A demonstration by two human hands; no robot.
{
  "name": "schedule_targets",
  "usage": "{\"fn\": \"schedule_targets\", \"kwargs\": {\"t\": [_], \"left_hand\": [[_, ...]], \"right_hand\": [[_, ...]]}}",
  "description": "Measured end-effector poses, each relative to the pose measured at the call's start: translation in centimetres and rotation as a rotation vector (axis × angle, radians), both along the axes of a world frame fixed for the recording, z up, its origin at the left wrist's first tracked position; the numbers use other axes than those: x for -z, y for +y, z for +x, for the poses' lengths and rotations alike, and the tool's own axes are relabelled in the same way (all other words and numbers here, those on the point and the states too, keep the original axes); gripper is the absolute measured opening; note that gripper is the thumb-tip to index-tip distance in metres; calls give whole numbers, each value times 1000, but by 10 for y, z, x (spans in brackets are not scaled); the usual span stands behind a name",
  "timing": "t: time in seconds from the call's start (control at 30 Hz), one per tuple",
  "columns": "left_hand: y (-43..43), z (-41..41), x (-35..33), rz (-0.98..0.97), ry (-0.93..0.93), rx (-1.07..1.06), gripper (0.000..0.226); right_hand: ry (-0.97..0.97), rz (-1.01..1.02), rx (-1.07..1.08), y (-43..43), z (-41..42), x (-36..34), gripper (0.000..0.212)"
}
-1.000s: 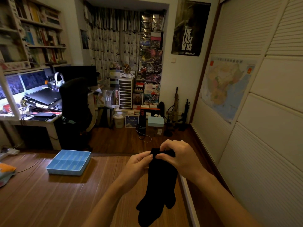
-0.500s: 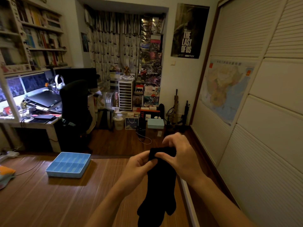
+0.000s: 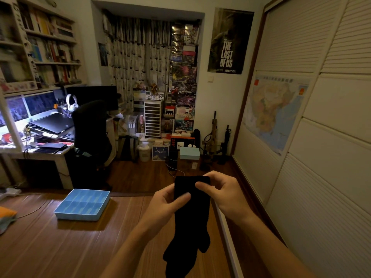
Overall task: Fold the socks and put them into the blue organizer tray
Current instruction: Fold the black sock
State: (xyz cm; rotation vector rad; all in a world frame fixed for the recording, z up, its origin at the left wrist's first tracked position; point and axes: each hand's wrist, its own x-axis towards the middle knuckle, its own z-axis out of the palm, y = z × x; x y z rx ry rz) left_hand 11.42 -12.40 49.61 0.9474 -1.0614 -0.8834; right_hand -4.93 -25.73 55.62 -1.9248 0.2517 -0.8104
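While the head view looks down over the wooden table [image 3: 60,247], I see both hands raised close together, each clamped on the black socks [image 3: 190,217]. The left hand [image 3: 164,205] pinches the cuff's left edge, thumb laid across the front. The right hand [image 3: 222,193] grips the cuff's right corner with curled fingers. From that hold the socks hang straight down, off the table (two toe ends show at the bottom, so I read them as a pair held together). The blue tray [image 3: 76,216] sits flat on the table, well to the left of the hands, divided into compartments. Folded cloth [image 3: 6,215] lies at the table's far left edge.
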Motion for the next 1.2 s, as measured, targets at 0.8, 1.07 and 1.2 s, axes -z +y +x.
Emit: {"fn": "schedule_targets", "kwargs": {"t": [0.8,1.07,1.2], "left_hand": [[12,47,107,435,47,162,24],[17,51,99,211,520,-3,40],[15,38,113,201,838,-79,38]], "right_hand": [[33,338,634,-145,-51,11,16],[-135,1146,488,-129,-65,92,22],[-125,1369,402,-100,-67,125,32]]}}
